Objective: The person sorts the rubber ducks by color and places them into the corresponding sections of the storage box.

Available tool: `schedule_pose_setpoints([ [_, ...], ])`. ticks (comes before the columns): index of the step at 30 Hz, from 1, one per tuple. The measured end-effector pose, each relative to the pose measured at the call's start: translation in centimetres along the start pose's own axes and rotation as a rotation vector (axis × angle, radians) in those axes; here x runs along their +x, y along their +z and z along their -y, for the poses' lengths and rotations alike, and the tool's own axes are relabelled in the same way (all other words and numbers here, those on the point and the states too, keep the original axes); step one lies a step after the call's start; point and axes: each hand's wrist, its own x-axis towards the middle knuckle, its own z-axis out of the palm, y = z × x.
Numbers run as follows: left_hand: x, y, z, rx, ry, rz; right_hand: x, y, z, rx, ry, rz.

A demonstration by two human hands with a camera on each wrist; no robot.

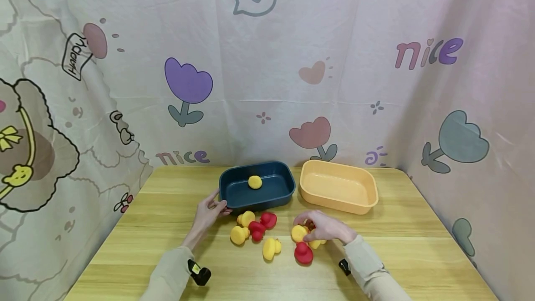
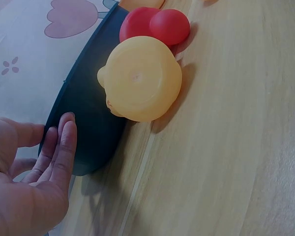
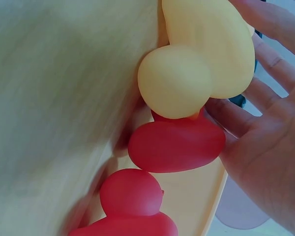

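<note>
At the dark blue tray's [image 1: 283, 198] near left corner, my left hand [image 1: 210, 210] grips the wall, thumb at the rim and fingers outside, as the left wrist view shows. One yellow toy [image 1: 255, 182] lies in that tray. My right hand [image 1: 323, 225] bends over a cluster of rubber ducks, thumb and fingers about a yellow duck [image 1: 299, 233]. A red duck [image 1: 303, 253] lies nearer me, and another yellow duck [image 1: 317, 241] is beside the thumb. In the right wrist view, fingertips are hidden behind a yellow duck [image 3: 206, 54] and a red duck [image 3: 177, 145].
A pale orange tray [image 1: 338, 204] stands right of the blue one. Between the hands lie more ducks: yellow ducks [image 1: 239, 235] and red ducks [image 1: 257, 230] by the blue tray's front, and a lone yellow duck [image 1: 270, 248] nearer me. A printed curtain [image 1: 259, 59] hangs behind the table.
</note>
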Motion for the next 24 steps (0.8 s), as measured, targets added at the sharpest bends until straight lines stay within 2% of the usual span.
schedule_pose_setpoints([
  [2,0.15,0.02,-0.08,0.021,-0.036,-0.010,-0.01,0.00,0.03,0.002,-0.007,-0.003],
  [6,0.26,0.04,-0.18,0.024,-0.063,-0.014,0.06,-0.06,0.08,0.010,-0.021,-0.008],
  [17,0.26,-0.05,-0.22,0.038,-0.059,-0.007,0.13,-0.18,0.58,0.070,-0.024,-0.065],
  [24,0.24,-0.05,-0.25,0.041,-0.053,-0.007,0.32,-0.03,0.97,0.074,-0.052,-0.143],
])
